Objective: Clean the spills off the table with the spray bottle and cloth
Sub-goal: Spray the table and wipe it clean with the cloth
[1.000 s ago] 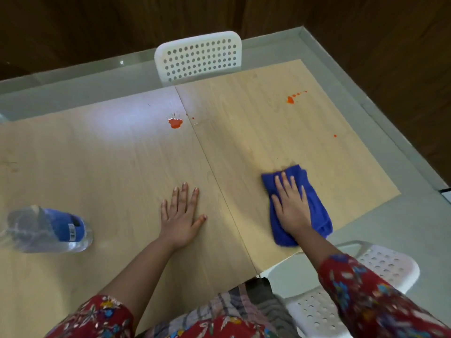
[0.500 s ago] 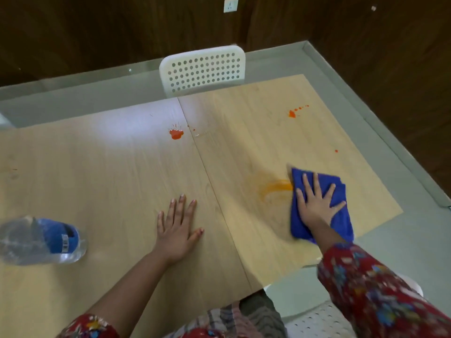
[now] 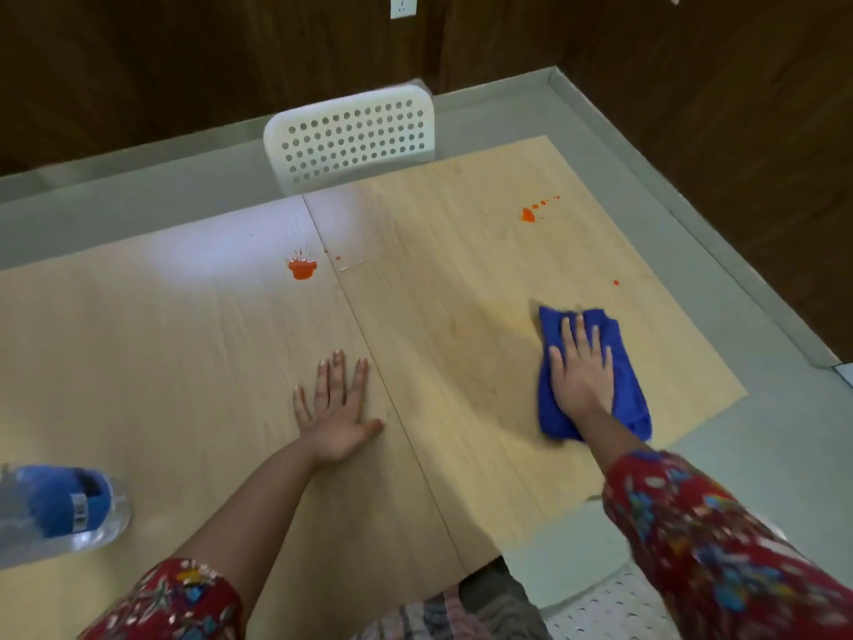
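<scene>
Wooden table (image 3: 184, 362): flat-fingered right hand (image 3: 582, 376) presses blue cloth (image 3: 627, 390) near its right edge, left hand (image 3: 334, 408) lies flat, grasping nothing.

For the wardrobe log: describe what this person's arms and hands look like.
Red sleeves with a busy floral print in blue, yellow and white: left sleeve, right sleeve. Both stop short of the wrists, forearms bare. The left hand and right hand are ungloved; no ring, watch or bracelet shows.

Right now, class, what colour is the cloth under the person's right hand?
Blue: the cloth, seen in the head view.
</scene>
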